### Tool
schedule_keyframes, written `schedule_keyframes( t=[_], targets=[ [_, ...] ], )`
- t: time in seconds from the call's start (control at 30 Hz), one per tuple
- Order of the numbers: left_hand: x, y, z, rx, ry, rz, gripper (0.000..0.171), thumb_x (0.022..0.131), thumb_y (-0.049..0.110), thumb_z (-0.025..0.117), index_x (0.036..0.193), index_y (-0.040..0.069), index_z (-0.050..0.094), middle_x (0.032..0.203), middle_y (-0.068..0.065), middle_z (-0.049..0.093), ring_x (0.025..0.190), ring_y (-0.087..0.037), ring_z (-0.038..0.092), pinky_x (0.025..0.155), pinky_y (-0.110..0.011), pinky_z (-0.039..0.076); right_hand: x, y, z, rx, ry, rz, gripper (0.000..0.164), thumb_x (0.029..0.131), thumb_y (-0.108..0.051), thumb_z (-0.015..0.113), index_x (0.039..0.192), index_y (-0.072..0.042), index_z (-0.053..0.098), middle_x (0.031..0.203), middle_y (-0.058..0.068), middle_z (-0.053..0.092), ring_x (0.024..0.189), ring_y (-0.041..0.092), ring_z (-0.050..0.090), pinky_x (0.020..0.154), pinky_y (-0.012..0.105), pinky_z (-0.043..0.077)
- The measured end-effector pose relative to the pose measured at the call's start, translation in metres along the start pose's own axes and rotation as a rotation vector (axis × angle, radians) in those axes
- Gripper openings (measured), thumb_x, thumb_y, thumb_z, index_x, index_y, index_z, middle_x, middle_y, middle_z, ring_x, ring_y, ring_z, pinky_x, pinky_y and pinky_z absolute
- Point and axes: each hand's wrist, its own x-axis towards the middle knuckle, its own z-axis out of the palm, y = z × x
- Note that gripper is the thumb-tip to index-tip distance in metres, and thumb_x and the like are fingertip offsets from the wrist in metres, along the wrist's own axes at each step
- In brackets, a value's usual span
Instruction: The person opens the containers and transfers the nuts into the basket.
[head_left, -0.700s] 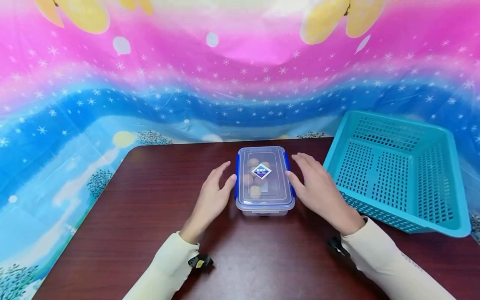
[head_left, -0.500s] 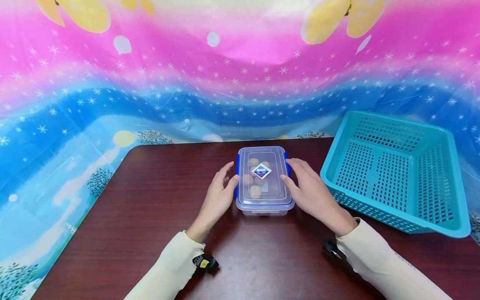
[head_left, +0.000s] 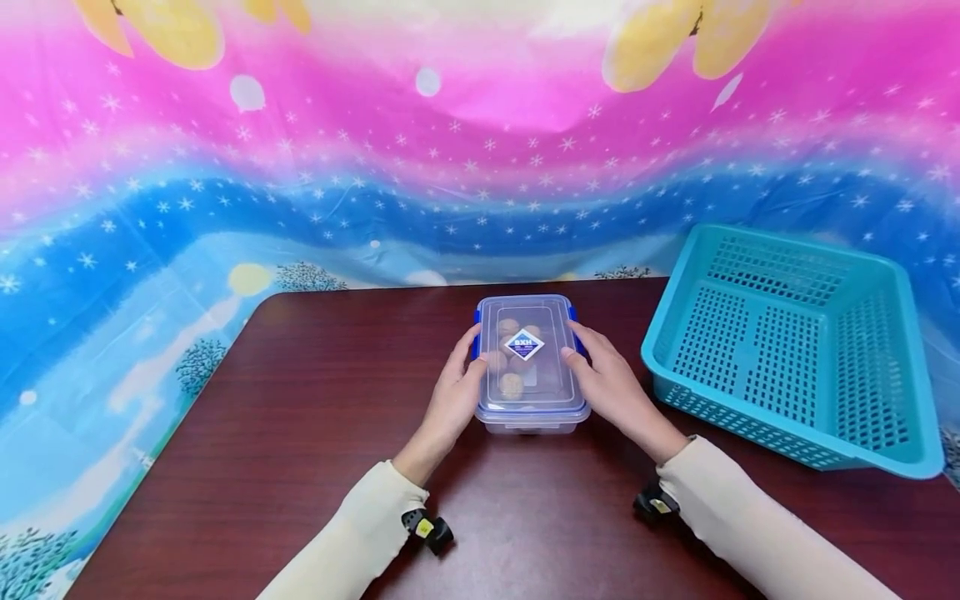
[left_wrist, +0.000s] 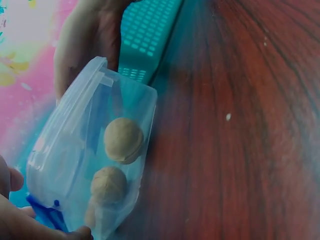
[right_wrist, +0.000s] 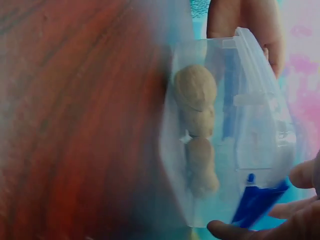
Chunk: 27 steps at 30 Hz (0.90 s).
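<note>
A clear plastic food container [head_left: 551, 387] with a lid and blue side clips stands on the table, a diamond-shaped label on top. Several walnuts [left_wrist: 124, 141] lie inside, visible through the walls. My left hand [head_left: 453, 400] holds the container's left side, thumb at the lid edge and fingers by the blue clip [left_wrist: 47, 214]. On the opposite side my right hand [head_left: 615, 392] grips it likewise, its thumb over the lid edge and fingers by the other clip [right_wrist: 257, 202]. Some fingertips are hidden behind the container in the head view.
A turquoise perforated basket [head_left: 813, 350] stands to the right, beside the right hand. The dark red wooden table [head_left: 300, 400] ends at its far edge before a colourful patterned cloth [head_left: 450, 125].
Both hands have moved inward, from beside the container to hold its two sides. The container and basket have stayed in place.
</note>
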Motion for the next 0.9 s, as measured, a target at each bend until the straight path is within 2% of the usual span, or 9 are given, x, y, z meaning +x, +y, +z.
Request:
schedule_keyframes(
  t=[0.2, 0.3, 0.43, 0.6, 0.9],
  targets=[
    [0.005, -0.006, 0.006, 0.018, 0.001, -0.032, 0.057, 0.108, 0.030, 0.049, 0.163, 0.035, 0.037, 0.168, -0.007, 0.039, 0.153, -0.035, 0.039, 0.126, -0.058, 0.028, 0.005, 0.008, 0.005, 0.202, -0.052, 0.125, 0.061, 0.114, -0.035, 0.039, 0.170, -0.025, 0.017, 0.176, 0.014, 0.019, 0.161, 0.040, 0.019, 0.126, 0.064, 0.020],
    [0.008, -0.009, 0.007, -0.001, -0.007, -0.055, 0.058, 0.108, 0.032, 0.049, 0.164, 0.038, 0.035, 0.169, -0.005, 0.037, 0.155, -0.033, 0.036, 0.127, -0.057, 0.027, 0.005, 0.012, 0.010, 0.294, -0.064, 0.142, 0.061, 0.115, -0.034, 0.038, 0.170, -0.030, 0.013, 0.176, 0.010, 0.017, 0.161, 0.039, 0.019, 0.127, 0.062, 0.021],
    [0.010, -0.012, 0.008, -0.045, -0.016, -0.052, 0.057, 0.109, 0.031, 0.046, 0.164, 0.040, 0.033, 0.171, -0.002, 0.034, 0.157, -0.031, 0.033, 0.128, -0.056, 0.024, 0.006, 0.015, 0.015, 0.396, -0.066, 0.148, 0.060, 0.115, -0.035, 0.035, 0.170, -0.035, 0.011, 0.177, 0.005, 0.014, 0.162, 0.036, 0.019, 0.126, 0.060, 0.024],
    [0.011, -0.013, 0.008, -0.069, -0.023, -0.054, 0.056, 0.111, 0.031, 0.043, 0.165, 0.040, 0.031, 0.173, 0.000, 0.030, 0.160, -0.030, 0.027, 0.129, -0.057, 0.020, 0.008, 0.016, 0.018, 0.486, -0.053, 0.152, 0.059, 0.116, -0.034, 0.032, 0.170, -0.034, 0.010, 0.178, 0.001, 0.011, 0.163, 0.032, 0.016, 0.127, 0.058, 0.023],
    [0.011, -0.015, 0.008, -0.114, -0.044, -0.054, 0.055, 0.113, 0.029, 0.037, 0.166, 0.038, 0.029, 0.175, 0.001, 0.025, 0.162, -0.030, 0.021, 0.130, -0.059, 0.016, 0.010, 0.018, 0.024, 0.584, -0.012, 0.164, 0.056, 0.116, -0.031, 0.029, 0.170, -0.033, 0.013, 0.178, -0.003, 0.010, 0.164, 0.029, 0.011, 0.129, 0.056, 0.020]
  ],
)
